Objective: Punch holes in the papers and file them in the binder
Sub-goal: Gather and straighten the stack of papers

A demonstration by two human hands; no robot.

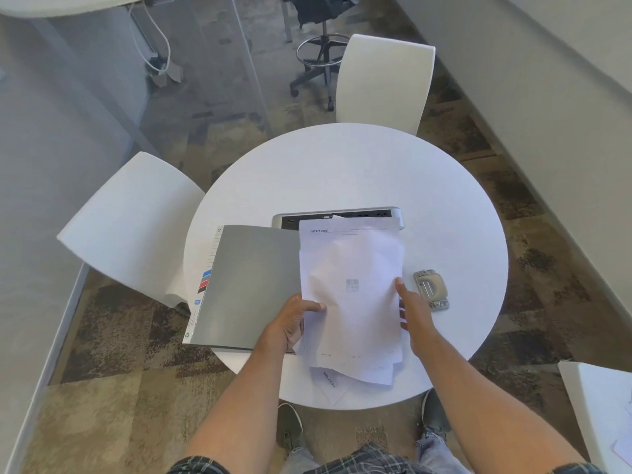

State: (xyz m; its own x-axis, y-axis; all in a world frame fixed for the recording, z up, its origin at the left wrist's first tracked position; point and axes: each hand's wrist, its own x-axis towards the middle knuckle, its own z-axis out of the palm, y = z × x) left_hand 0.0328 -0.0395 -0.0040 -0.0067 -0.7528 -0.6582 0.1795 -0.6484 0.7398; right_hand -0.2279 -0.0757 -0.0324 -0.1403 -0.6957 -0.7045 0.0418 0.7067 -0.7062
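A stack of white printed papers (352,268) is held over the round white table (345,165), its top sheet bowed upward. My left hand (294,323) grips the stack's left edge, thumb on top. On the right edge rests my right hand (412,309), with fingers curled under the sheets. More sheets (342,384) stick out below the stack, over the table's near edge. The grey binder (246,285) lies open to the left, its cover spread flat. A small metal hole punch (431,289) sits on the table just right of my right hand.
A grey laptop-like device (337,215) lies behind the papers. White chairs stand at the far side (384,80) and the left (133,224). A black rolling stool (318,53) is farther back. Another white surface with papers (602,405) sits at the lower right.
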